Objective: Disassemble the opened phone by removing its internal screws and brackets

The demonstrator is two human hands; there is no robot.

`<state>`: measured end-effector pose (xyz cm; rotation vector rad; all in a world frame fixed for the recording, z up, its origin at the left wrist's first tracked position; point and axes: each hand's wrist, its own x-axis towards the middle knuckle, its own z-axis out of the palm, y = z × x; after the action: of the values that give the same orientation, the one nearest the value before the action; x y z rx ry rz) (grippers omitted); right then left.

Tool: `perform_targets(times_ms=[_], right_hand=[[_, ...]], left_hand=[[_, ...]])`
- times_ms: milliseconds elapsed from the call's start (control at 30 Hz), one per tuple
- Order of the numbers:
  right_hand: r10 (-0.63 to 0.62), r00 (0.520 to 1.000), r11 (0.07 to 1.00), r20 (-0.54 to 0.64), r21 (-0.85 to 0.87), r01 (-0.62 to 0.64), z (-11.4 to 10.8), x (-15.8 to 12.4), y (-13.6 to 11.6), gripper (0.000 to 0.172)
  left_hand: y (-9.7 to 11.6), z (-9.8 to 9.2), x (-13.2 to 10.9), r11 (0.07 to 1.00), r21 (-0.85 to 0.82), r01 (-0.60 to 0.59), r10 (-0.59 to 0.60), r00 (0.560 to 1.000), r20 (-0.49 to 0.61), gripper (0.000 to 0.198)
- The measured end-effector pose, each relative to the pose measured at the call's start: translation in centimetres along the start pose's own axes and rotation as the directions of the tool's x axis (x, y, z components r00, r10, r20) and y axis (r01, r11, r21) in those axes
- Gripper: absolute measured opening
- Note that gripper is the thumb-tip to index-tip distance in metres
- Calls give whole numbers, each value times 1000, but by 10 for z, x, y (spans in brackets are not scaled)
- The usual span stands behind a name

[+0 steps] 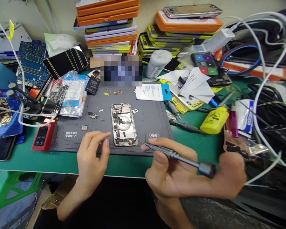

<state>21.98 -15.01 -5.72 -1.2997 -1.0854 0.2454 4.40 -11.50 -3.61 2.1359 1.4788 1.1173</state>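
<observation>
An opened phone housing [124, 124] with its inner parts exposed lies on a dark grey work mat [147, 121]. My right hand [173, 175] grips a slim grey precision screwdriver [176, 155], whose tip points left near the phone's lower right corner; whether it touches cannot be made out. Just left of the phone is my left hand [92, 159], fingers loosely curved and apart, with nothing in it. Small loose parts lie on the mat left of the phone, among them a metal piece [84, 128] and a dark component [92, 114]. Farther back rests a black battery [92, 85].
A red device [41, 136] sits at the mat's left edge. Stacked boxes [108, 16] line the wall. On the right are a yellow bottle [214, 120], another screwdriver [186, 126] and looping white cables [259, 95]. A blue-and-white packet [152, 91] overlaps the mat's back edge.
</observation>
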Motion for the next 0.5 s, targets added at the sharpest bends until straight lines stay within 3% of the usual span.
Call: perform_targets(times_ms=[33,100,233,500], right_hand=[[-180,983,980,-36,-89,176,1,6,3,91],[-408,912,905,37,-118,410,8,17,9,81],[-341,921,932,189,-64,358,23,26,15,76],[-342,897,929,279,-44,368,22,16,17,81]], left_hand=[[0,2,0,997,64,-31,29,999,34,21],[1,5,1,981,164,-106,88,990,113,24],[1,6,0,973,164,-161,135,977,162,22],[-1,5,-1,976,147,-162,137,977,166,17]])
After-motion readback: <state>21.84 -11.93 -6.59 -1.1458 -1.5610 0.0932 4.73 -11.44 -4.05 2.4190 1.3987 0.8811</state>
